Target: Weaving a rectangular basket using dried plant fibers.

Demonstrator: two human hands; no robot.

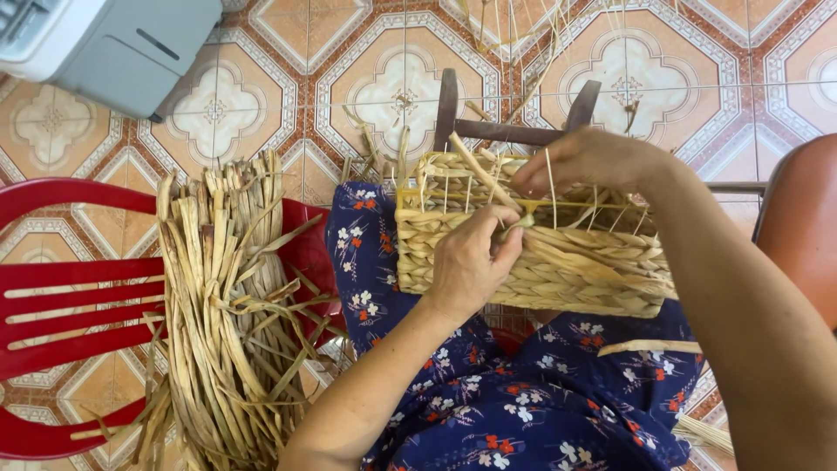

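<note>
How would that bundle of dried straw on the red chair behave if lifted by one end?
The straw bundle would probably flop and sag, since its strands are thin and bent. Loose pieces stick out, so some may slip free. It looks light for its bulk.

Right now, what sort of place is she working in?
Probably a home workspace used for basket weaving: a patterned tile floor, a bundle of dried straw lying on a red plastic chair, and a half-woven basket held in both hands on the lap.
</note>
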